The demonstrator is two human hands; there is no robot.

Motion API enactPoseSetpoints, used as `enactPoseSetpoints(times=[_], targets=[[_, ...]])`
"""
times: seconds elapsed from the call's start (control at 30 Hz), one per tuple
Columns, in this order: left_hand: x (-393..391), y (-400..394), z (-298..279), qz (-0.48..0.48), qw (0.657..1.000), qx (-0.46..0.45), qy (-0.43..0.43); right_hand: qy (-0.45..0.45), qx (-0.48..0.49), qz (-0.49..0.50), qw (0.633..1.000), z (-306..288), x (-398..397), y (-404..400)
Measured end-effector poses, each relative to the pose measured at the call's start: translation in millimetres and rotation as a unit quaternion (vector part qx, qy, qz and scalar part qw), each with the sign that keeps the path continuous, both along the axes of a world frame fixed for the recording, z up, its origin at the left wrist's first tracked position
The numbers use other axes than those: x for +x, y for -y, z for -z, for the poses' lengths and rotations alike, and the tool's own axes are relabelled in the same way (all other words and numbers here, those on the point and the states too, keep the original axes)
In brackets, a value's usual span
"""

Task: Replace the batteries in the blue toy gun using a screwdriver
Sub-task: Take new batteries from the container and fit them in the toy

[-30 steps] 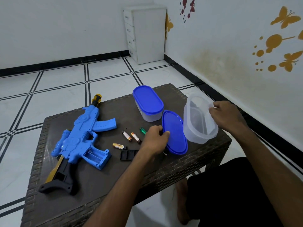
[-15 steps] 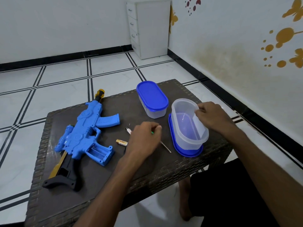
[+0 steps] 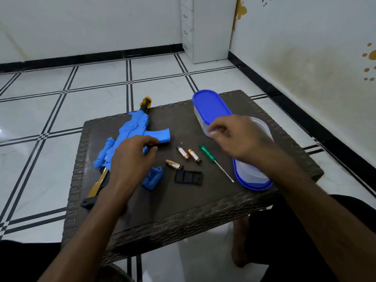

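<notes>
Dark woven desk point(image 3: 183, 216) now carries the green-handled screwdriver point(image 3: 213, 159), dropped by the left hand point(image 3: 132, 159), which has shifted onto the blue toy gun point(image 3: 130, 135), fingers loosely curled, holding nothing visible. Its muzzle points away, slightly rightward. The right hand point(image 3: 240, 137) left the open tub, fingers bent near the lidded container point(image 3: 209, 108). Three batteries point(image 3: 183, 152) lie between; labels unreadable.

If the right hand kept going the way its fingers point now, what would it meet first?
The right hand points up and left, toward the closed container with the blue lid. Its fingertips already overlap that container's near end, so that would probably be first contact. Whether they touch it cannot be told from this single view.
</notes>
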State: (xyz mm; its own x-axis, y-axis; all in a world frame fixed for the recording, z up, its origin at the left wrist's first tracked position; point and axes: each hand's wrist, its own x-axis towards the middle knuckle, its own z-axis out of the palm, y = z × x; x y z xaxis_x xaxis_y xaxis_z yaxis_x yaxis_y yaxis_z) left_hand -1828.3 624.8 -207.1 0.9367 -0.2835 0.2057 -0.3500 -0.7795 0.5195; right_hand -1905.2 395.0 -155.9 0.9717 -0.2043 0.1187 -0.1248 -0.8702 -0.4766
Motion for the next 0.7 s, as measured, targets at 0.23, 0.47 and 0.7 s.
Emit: enactPoseSetpoints(times=[0.23, 0.47, 0.7], targets=[[3, -41, 24, 0.032, 0.994, 0.095, 0.031, -0.124, -0.094, -0.050, 0.987, 44, 51, -42], [-4, -59, 36, 0.055, 0.995, 0.074, 0.041, -0.151, -0.144, -0.064, 0.976, 58, 60, -54], [-6, -59, 39, 0.046, 0.996, 0.056, 0.048, -0.138, -0.053, -0.044, 0.988, 45, 69, -53]])
